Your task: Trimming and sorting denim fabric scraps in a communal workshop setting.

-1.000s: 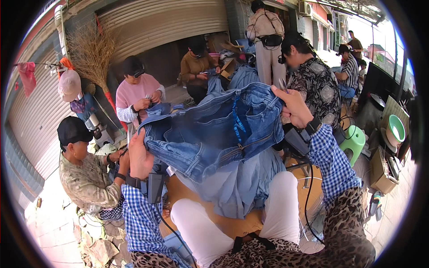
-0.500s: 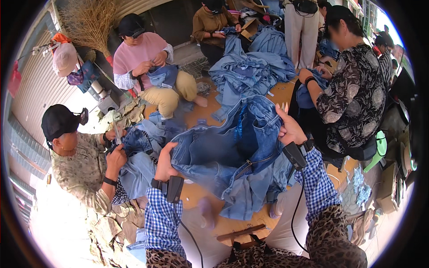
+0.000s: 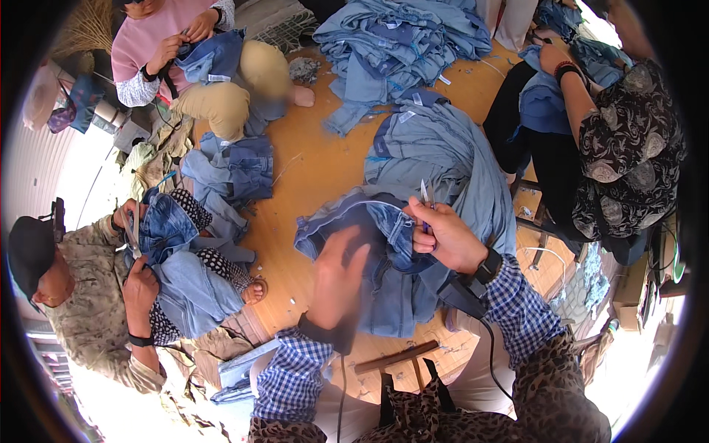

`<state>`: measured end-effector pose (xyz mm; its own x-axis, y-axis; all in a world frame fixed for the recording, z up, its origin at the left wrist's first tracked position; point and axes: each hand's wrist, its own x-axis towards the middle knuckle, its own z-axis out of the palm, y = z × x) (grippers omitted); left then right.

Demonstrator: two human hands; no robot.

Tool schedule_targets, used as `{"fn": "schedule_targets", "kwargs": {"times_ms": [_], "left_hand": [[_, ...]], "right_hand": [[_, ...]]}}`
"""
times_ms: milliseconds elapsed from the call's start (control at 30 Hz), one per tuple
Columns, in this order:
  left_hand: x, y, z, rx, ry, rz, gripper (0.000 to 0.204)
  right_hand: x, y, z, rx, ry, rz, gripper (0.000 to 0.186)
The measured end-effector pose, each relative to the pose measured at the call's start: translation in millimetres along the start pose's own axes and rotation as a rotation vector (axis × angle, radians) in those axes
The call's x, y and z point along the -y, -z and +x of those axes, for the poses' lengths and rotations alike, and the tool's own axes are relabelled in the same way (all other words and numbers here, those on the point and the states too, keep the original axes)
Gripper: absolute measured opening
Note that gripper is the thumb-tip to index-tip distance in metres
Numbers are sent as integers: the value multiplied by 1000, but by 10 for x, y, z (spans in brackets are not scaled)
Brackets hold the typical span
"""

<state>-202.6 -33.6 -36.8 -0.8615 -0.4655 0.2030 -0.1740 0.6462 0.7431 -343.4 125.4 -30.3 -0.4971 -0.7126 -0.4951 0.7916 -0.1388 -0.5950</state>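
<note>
My right hand (image 3: 452, 238) is closed around small, silver, sharp-pointed metal snips (image 3: 425, 192), their tips upward. My left hand (image 3: 338, 277) has its fingers loosely spread at the medium-blue denim jeans (image 3: 396, 230); it is blurred, so I cannot tell whether it touches them. The jeans are in front of me, waist opening showing, against heaped light-blue denim garments (image 3: 450, 162) on the flat orange-brown platform (image 3: 295, 192).

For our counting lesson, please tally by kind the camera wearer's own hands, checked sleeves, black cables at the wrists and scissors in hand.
Hands: 2, left hand and right hand
Checked sleeves: 2
Black cables: 2
Scissors: 1 pair
Total: 7
</note>
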Motion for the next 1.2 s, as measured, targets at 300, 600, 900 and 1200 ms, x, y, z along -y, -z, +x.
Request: {"fn": "schedule_targets", "kwargs": {"times_ms": [300,600,900,1200], "left_hand": [[502,-254,-353,321,71,125,34],[465,-281,-254,473,160,376,48],[563,-706,-351,468,-228,458,41],[155,-578,-547,573,-280,446,11]], "right_hand": [[139,127,130,-110,176,-276,26],[389,178,-95,-165,156,-188,24],[617,630,-260,86,250,202,23],[769,922,-138,-50,459,86,23]]}}
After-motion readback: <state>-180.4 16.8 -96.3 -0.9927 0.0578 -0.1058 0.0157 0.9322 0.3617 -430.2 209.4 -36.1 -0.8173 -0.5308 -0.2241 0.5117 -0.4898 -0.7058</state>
